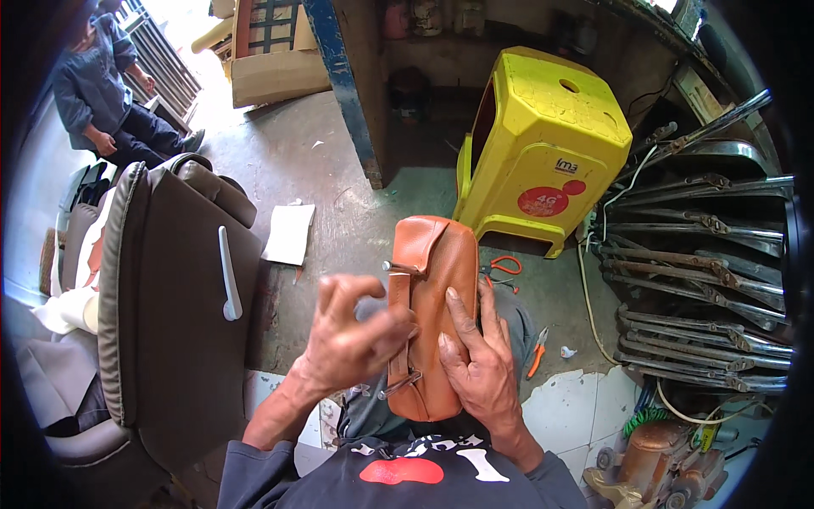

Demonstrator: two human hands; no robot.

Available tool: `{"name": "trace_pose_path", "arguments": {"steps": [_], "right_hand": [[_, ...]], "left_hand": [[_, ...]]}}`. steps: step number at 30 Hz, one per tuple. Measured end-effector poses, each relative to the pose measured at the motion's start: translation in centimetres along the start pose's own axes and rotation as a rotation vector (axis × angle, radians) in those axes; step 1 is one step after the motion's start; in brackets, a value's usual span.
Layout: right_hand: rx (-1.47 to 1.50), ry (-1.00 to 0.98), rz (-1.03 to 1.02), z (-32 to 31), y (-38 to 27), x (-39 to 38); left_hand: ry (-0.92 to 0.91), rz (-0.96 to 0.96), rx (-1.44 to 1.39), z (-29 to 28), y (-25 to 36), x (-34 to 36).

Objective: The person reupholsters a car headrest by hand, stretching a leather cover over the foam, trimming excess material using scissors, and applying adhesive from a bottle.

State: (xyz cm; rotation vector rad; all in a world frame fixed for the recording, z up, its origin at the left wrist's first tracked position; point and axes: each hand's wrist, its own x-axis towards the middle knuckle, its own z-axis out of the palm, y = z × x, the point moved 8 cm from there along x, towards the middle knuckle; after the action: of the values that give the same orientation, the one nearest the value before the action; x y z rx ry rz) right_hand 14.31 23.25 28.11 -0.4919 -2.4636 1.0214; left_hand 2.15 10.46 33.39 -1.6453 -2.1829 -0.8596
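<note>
An orange-brown leather-covered pad [435, 331] stands lengthwise over my lap, with a folded flap at its far end. Two metal bolts stick out along its left side, the far bolt [402, 268] and the near bolt [400, 385]. A narrow leather strip runs between them. My right hand [485, 360] rests on the pad's upper face and right edge, fingers stretched and apart. Beside the left edge, between the bolts, my left hand [356, 335] has bent fingers smeared by motion. Whether it pinches anything there is hidden.
Red-handled pliers [506, 265] and orange-handled pliers [538, 353] lie on the floor to the right. A yellow plastic stool [551, 144] is beyond them. Metal frames [699, 271] are stacked at right, above a compressor-like machine [657, 462]. A brown padded chair [191, 314] stands left; a person [106, 93] sits beyond.
</note>
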Motion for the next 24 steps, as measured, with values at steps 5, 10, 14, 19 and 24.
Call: {"name": "trace_pose_path", "arguments": {"steps": [5, 10, 14, 19, 24], "right_hand": [[0.007, -0.024, 0.035, 0.1, 0.2, -0.1], [0.005, -0.026, 0.027, 0.3, -0.4, -0.1], [-0.011, -0.015, 0.026, 0.2, 0.0, -0.2], [-0.025, -0.014, 0.007, 0.3, -0.4, -0.1], [-0.019, -0.031, 0.017, 0.5, -0.2, -0.3]], "left_hand": [[-0.237, 0.006, 0.004, 0.1, -0.3, 1.2], [-0.155, -0.149, 0.085, 0.9, 0.3, 0.9], [-0.114, -0.251, 0.039, 1.8, 0.1, 1.3], [-0.114, -0.377, 0.150, 2.1, -0.3, 1.8], [-0.188, -0.465, -0.100, 3.6, -2.9, 1.8]]}}
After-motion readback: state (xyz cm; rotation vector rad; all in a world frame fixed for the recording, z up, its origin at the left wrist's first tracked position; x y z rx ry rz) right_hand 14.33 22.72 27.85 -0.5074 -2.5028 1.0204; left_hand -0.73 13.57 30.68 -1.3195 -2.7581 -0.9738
